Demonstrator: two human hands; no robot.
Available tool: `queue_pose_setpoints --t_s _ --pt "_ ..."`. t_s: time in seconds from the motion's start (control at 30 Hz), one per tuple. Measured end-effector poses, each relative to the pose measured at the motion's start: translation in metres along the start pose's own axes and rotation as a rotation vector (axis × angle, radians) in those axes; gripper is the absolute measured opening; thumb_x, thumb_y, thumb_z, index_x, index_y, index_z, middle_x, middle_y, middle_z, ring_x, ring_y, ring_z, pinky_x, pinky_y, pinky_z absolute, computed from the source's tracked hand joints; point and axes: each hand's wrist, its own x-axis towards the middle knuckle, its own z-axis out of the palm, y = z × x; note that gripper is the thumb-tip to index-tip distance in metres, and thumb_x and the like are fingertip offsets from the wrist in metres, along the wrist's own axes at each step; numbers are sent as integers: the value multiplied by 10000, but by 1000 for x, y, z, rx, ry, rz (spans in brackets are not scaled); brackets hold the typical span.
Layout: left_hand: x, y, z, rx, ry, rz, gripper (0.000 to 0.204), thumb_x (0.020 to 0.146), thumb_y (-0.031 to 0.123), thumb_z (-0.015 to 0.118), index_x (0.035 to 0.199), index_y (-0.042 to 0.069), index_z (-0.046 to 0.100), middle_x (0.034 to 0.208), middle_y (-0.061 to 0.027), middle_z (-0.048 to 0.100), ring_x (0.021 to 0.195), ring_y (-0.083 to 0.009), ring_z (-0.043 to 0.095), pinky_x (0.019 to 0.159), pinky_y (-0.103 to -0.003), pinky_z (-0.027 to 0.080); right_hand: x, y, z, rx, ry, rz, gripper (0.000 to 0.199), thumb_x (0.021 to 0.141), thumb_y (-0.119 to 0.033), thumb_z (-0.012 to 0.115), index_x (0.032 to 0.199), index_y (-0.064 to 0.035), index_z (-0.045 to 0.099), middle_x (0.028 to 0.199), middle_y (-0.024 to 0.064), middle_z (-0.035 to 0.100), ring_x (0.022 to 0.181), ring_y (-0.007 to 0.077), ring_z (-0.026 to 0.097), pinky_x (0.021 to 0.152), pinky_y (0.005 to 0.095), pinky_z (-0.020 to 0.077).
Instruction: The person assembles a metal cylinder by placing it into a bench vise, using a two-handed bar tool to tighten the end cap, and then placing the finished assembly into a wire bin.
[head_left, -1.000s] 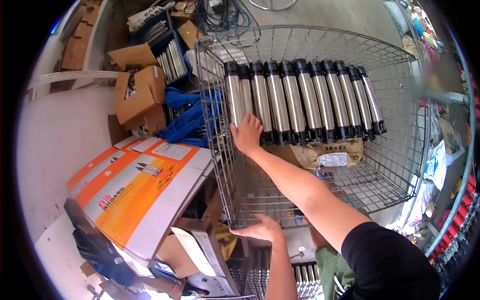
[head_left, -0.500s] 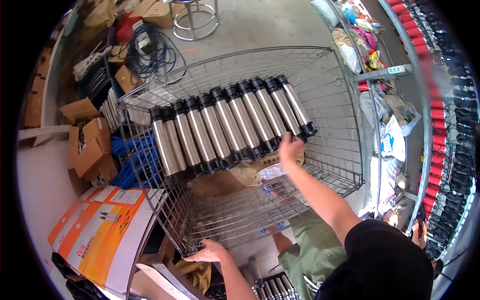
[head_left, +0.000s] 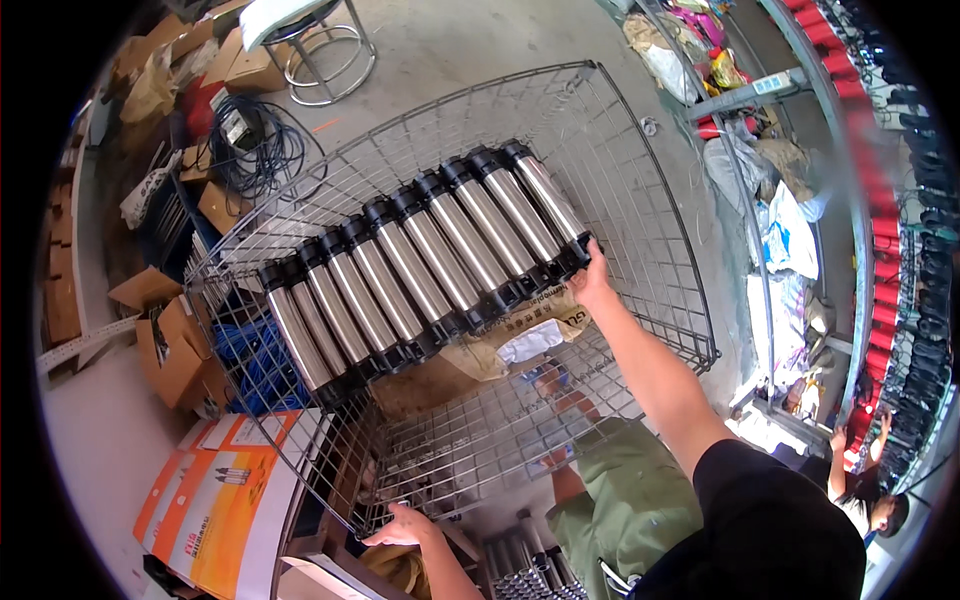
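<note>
A row of shiny steel cylinders (head_left: 425,272) with black end caps lies side by side in a large wire basket (head_left: 655,180). My right hand (head_left: 592,282) is at the near end of the rightmost cylinder (head_left: 545,190), fingers bent around its black cap. At the basket's near left corner, my left hand (head_left: 405,526) has its fingers closed on the wire rim. A printed tan sack (head_left: 480,358) and a piece of white material (head_left: 530,342) lie under the row's near side.
Blue cable (head_left: 250,350), an open carton (head_left: 175,345) and orange-white printed cardboard (head_left: 225,500) flank the basket's left. A stool (head_left: 330,60) stands beyond it. A metal rack (head_left: 745,100) runs along the right, where another person (head_left: 860,490) works. More cylinders (head_left: 530,565) stand below.
My right hand has shifted from the near underside of the row's end to its right side. The whole view has turned, so basket and cylinders appear more tilted. My left hand stays at the corner.
</note>
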Motion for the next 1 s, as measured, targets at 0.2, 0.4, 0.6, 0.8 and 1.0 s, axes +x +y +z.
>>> queue_pose_setpoints --t_s 0.2,0.4,0.6,0.8,1.0 --pt "-8 22 -10 -10 -34 -81 1063 881 280 750 1570 105 -39 1288 -329 520 1000 -444 636 805 -542 585 30 -29 -16 -568 284 -181 679 918 -542 645 1298 17 586 1292 157 623 1145 268 596 924 404 495" --pt "-13 29 -21 -67 -93 -115 1073 882 273 740 1572 33 -46 1370 -334 450 1175 -459 550 964 -506 485 56 -31 -24 -531 40 -88 437 933 -448 647 1215 -116 611 1062 33 659 879 176 586 771 351 465" --pt "-30 55 -71 -244 -44 -99 967 782 177 758 1484 -124 164 1306 -346 530 1118 -519 598 904 -542 539 14 20 11 -916 297 -555 383 858 -281 692 1040 55 683 991 108 685 884 221 592 776 432 485" --pt "-16 35 -59 -369 -264 85 1158 869 444 682 1521 -156 -64 1635 -324 21 1506 -497 91 1247 -470 131 -147 132 20 -1164 -283 -868 525 939 -280 703 1300 65 542 1250 168 611 1086 226 607 962 345 467" --pt "-76 -133 -50 -851 -253 242 650 914 301 673 1399 -42 410 1269 -278 524 1160 -465 526 969 -495 483 -367 257 -17 -1439 -1065 -994 376 996 -203 629 1300 6 552 1197 93 595 1001 161 591 926 288 467"
